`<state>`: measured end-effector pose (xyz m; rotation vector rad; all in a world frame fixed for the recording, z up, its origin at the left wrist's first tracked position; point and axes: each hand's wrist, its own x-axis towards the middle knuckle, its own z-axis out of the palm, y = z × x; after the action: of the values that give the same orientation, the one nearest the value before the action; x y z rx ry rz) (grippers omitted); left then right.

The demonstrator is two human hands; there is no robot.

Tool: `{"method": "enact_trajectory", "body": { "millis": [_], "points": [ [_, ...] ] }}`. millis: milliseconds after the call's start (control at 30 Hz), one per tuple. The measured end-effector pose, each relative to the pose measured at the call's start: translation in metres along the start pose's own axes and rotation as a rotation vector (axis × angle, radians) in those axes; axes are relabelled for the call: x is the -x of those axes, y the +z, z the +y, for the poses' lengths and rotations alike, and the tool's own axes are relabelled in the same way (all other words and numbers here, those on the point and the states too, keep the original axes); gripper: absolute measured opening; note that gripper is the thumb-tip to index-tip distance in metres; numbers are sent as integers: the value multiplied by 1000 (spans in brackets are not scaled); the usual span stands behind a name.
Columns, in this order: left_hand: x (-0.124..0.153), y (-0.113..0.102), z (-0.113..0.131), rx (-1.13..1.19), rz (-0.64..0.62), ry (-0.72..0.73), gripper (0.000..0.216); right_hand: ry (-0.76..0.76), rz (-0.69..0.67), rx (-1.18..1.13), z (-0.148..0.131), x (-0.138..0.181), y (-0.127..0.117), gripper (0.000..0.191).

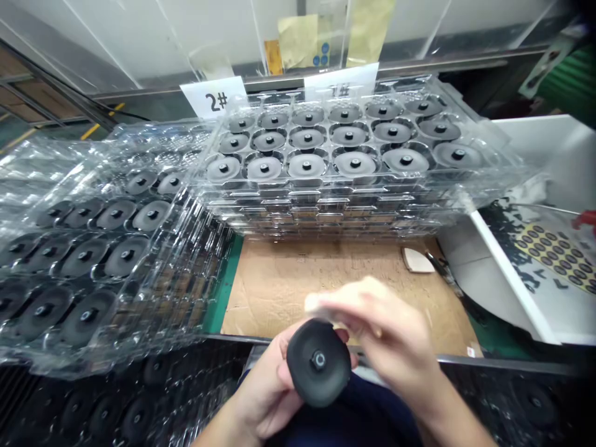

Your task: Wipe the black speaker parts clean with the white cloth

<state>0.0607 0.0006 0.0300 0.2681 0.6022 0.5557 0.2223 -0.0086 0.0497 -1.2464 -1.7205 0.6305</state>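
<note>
My left hand (267, 391) is curled round a black round disc part (318, 363) with a small metal hub at its middle, holding it near the bench's front edge. My right hand (386, 338) hovers over the disc's upper right side, its fingers smeared by motion, so what they do is unclear. Both hands are low in the view, in front of a brown cardboard sheet (326, 273).
A stack of clear plastic trays (354, 205) filled with the same black discs stands behind the cardboard. Another tray stack (93, 248) sits at the left. A label "2#" (215, 99) stands behind. A white bin with a sticker sheet (559, 254) is at right.
</note>
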Motion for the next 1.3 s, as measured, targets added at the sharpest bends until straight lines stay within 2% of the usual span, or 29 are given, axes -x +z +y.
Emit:
{"method": "enact_trajectory", "body": {
  "millis": [67,133,233,333,400,500,533,600,633,667,767,900,967,1033,1133,1167,1233,1300],
  "points": [
    [2,-1,1,39,-24,-9,47,279,116,71,25,10,0,22],
    [4,-2,3,69,-32,-9,45,412,128,151,51,25,8,22],
    [4,-3,3,96,-56,-6,40,389,8,181,81,50,27,22],
    [3,-6,1,99,-60,-22,35,369,-62,213,89,61,34,20],
    [3,-7,-1,103,-74,-36,41,384,-45,230,76,57,25,21],
    [2,-4,-1,96,-97,-38,53,355,26,221,33,37,3,25],
    [1,-1,0,79,-84,-45,49,263,29,201,16,29,-3,27],
    [0,4,2,11,-44,-68,31,-62,-49,136,-12,14,-10,27],
    [0,5,3,-24,-32,-65,28,-161,-105,129,-21,8,-12,27],
    [0,6,5,-52,-23,-51,31,-197,-162,149,-27,3,-12,27],
    [2,4,5,-82,-11,3,48,-105,-241,303,-31,-6,-9,29],
    [5,-1,3,-94,41,-24,37,-222,-122,246,-31,-3,2,31],
    [5,-3,3,-82,67,56,48,-153,-65,216,-34,4,5,29],
    [5,-4,3,-59,91,168,59,-9,-60,204,-35,13,4,28],
    [5,-4,4,-37,70,222,60,163,-156,-39,-26,28,0,21],
    [5,-3,5,-33,59,225,59,220,-149,-141,-21,32,-1,19],
    [4,0,6,-22,48,228,58,356,-27,-276,-8,39,-3,16],
    [2,2,6,-15,62,219,59,469,156,-281,0,43,-4,18]
  ]
}}
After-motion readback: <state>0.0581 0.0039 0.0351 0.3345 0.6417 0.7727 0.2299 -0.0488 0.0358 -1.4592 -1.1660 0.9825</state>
